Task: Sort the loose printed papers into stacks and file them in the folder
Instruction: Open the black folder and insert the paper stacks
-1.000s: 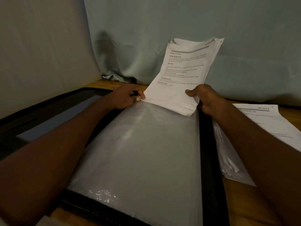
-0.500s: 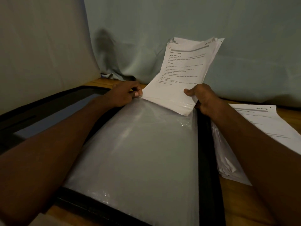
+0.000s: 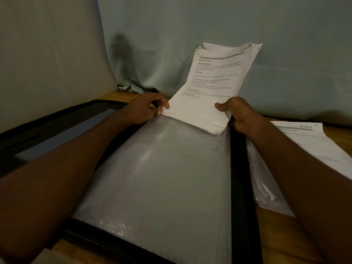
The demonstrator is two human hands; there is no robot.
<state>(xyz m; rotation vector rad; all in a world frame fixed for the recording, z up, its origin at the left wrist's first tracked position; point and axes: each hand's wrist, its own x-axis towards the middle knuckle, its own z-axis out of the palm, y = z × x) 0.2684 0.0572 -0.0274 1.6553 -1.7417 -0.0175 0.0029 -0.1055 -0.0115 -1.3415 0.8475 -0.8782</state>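
A black folder (image 3: 239, 178) is lying open on the wooden table (image 3: 276, 235), and its top clear plastic sleeve (image 3: 162, 178), glossy and faintly crinkled, is taking up most of the middle. A thick sheaf (image 3: 213, 86) of white printed sheets is standing tilted with its lower edge in the sleeve's far opening, the bottom corner already showing behind the shiny film. The right hand (image 3: 238, 115) is gripping the sheaf's lower right corner, thumb lying across the front sheet and fingers curled behind. The left hand (image 3: 146, 109) is pinching the sleeve's far left corner, right at the sheaf's lower left edge, thumb and forefinger pressed together. The front sheet is reading "SECTION" at its upper right, with headings "INITIAL SCENE SETUP" and "TASK GOAL" above lines too small to read. The sheaf's top edges are fanning out unevenly, and one upper corner is looking torn. To the right of the folder a second stack (image 3: 304, 145) of papers is lying flat on the table, also headed "SECTION", its left edge just beside the folder's black border. Pale cloth (image 3: 190, 25) is hanging behind everything.
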